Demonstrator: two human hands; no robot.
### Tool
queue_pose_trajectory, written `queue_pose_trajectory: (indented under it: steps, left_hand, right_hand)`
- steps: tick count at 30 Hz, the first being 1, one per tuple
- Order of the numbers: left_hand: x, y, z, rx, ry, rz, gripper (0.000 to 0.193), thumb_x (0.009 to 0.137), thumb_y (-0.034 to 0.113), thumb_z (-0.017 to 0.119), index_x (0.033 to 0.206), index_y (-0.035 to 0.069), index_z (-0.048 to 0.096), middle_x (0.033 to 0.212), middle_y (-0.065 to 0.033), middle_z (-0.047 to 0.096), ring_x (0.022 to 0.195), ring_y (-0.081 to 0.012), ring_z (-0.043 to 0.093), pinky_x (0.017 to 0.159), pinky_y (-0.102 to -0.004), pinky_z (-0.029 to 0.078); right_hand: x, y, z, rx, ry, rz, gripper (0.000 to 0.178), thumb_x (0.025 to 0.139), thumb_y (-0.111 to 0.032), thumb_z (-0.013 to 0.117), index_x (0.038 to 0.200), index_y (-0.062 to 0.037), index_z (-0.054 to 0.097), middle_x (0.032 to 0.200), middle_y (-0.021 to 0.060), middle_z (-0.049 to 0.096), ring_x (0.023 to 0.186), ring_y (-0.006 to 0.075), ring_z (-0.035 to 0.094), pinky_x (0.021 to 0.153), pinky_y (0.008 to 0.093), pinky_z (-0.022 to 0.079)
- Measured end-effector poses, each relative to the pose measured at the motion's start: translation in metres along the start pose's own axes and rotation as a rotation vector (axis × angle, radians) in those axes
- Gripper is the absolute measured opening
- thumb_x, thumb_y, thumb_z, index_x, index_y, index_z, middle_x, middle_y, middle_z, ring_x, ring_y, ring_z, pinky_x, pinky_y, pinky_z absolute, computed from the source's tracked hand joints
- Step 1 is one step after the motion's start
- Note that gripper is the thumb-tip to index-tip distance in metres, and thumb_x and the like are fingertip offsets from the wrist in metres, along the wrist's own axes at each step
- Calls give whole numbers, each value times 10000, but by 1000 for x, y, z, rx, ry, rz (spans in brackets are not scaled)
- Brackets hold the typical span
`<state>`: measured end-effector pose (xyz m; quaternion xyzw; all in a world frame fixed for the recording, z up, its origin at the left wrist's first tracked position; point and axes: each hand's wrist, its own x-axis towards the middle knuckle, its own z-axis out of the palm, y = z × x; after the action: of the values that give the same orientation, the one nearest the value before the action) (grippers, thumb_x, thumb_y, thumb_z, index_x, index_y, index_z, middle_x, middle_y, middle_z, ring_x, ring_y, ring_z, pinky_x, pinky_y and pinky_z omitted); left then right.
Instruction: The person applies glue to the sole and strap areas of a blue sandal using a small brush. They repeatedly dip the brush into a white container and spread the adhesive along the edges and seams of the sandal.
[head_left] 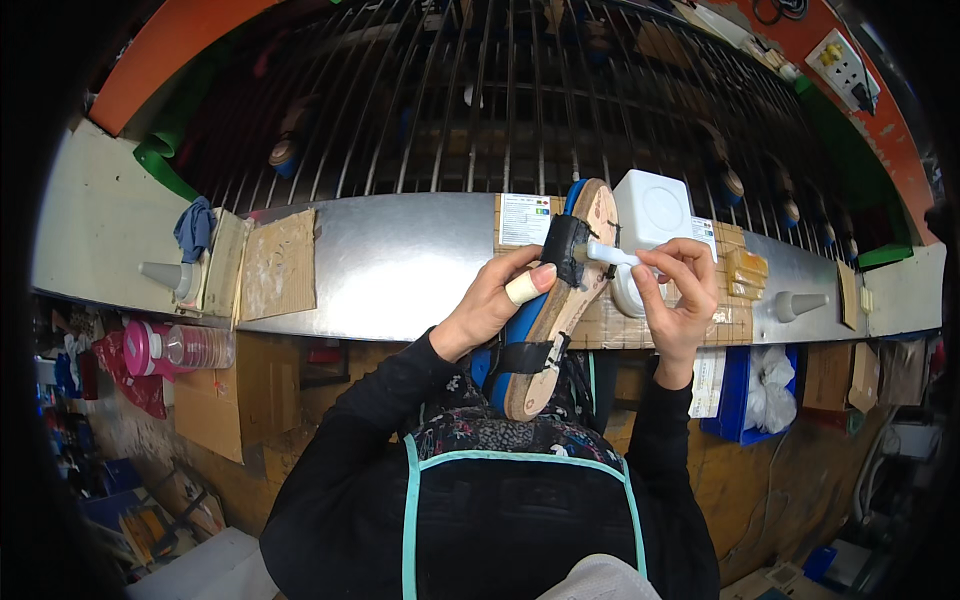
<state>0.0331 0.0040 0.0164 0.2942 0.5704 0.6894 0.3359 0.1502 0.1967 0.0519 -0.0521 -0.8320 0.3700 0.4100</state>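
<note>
My left hand [485, 305] is wrapped round a sandal in the making, with pale tape on one finger. Its tan insole [548, 345] faces up over a blue shoe last [525, 318], and black straps [568, 250] fold round the edges. Between the thumb and fingers of my right hand [683, 290] is a small white-handled brush [612, 256]. The brush tip meets the upper strap at the insole's edge. Right behind it stands a white plastic container [652, 208], partly hidden by my right hand.
A metal bench top [400, 260] lies in front of me, with a rack of metal bars [440, 110] beyond it. Cardboard [280, 265] and a grey cone [165, 275] are at left; another cone [800, 303] is at right. Below hangs a blue bin [745, 425] with plastic bags.
</note>
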Motion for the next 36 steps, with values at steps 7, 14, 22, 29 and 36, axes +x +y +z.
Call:
queue_pose_trajectory:
  steps: [7, 14, 22, 29, 36]
  left_hand:
    - [0, 2, 0, -32, -17, -33, 663, 909, 554, 536, 1167, -56, 579, 999, -144, 638, 911, -174, 619, 802, -271, 493]
    - [2, 0, 6, -132, -9, -52, 626, 929, 543, 510, 1135, -43, 584, 982, -130, 643, 868, -153, 636, 759, -252, 511]
    - [0, -7, 3, -248, 97, -152, 690, 956, 575, 416, 1280, -27, 505, 1117, -157, 635, 950, -168, 654, 800, -277, 553]
    - [-3, -8, 6, -294, 207, -120, 620, 960, 536, 459, 1195, -32, 543, 1056, -133, 633, 910, -146, 637, 790, -261, 526]
    - [-6, -12, 1, -174, 259, -60, 575, 937, 547, 516, 1058, -9, 594, 920, -60, 598, 843, -109, 558, 761, -241, 452]
  right_hand:
    - [-11, -2, -1, -34, -37, -8, 174, 714, -90, 797, 884, -97, 759, 864, -2, 597, 774, 150, 498, 695, 281, 370]
    - [-15, 4, 1, 180, -31, 19, 181, 724, -65, 786, 901, -57, 751, 865, 24, 588, 773, 140, 514, 631, 270, 418]
    - [-43, -13, 21, 163, -23, 242, 128, 808, -56, 739, 926, -7, 733, 856, 42, 567, 710, 106, 509, 592, 224, 413]
    - [-47, -22, 35, 40, 37, 247, 139, 788, -77, 760, 921, -42, 742, 872, 32, 574, 700, 110, 508, 660, 251, 371]
    - [-38, -25, 42, -268, 100, 86, 181, 757, -119, 789, 933, -99, 755, 895, 10, 595, 758, 132, 523, 788, 288, 304]
